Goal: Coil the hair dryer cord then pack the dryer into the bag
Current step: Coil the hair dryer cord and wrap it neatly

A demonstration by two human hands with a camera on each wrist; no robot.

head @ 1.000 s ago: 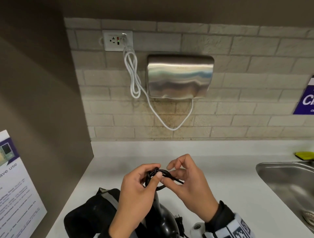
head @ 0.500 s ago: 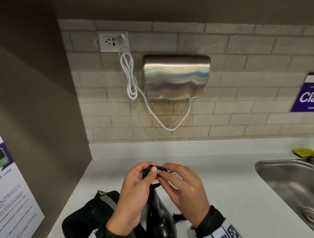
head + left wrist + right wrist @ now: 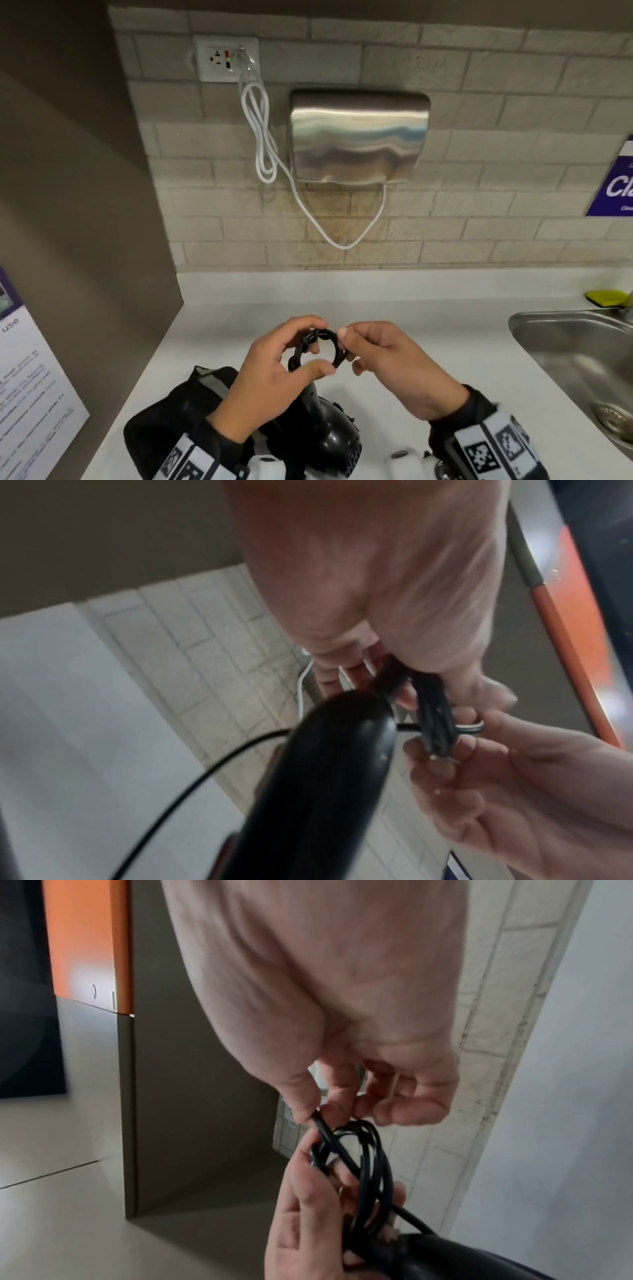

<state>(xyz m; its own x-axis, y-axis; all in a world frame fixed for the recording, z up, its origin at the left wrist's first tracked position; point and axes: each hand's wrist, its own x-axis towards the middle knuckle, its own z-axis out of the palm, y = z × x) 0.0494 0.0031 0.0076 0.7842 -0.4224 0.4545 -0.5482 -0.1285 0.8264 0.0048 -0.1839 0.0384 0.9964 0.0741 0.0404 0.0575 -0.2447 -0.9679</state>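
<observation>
A black hair dryer (image 3: 332, 431) lies on the counter over a black bag (image 3: 174, 421), its handle pointing up under my left palm. Its black cord (image 3: 322, 337) is wound into a small ring above the handle. My left hand (image 3: 310, 347) curls thumb and fingers round the ring's left side. My right hand (image 3: 346, 342) pinches a strand at the ring's upper right. In the right wrist view the right thumb and forefinger pinch one strand (image 3: 318, 1121) of the coil (image 3: 368, 1172). The left wrist view shows the handle (image 3: 329, 777) and a loose strand (image 3: 205, 772) trailing off.
A steel sink (image 3: 534, 320) is set into the white counter (image 3: 428, 308) at the right, with a yellow sponge (image 3: 606, 298) behind it. A steel hand dryer (image 3: 359, 137) and its white cable (image 3: 263, 137) hang on the brick wall. A brown panel (image 3: 85, 240) closes the left side.
The cord bundle has spread into a round ring between my hands. My right hand has shifted from pulling a strand sideways to pinching the ring's upper right. The view has tilted slightly.
</observation>
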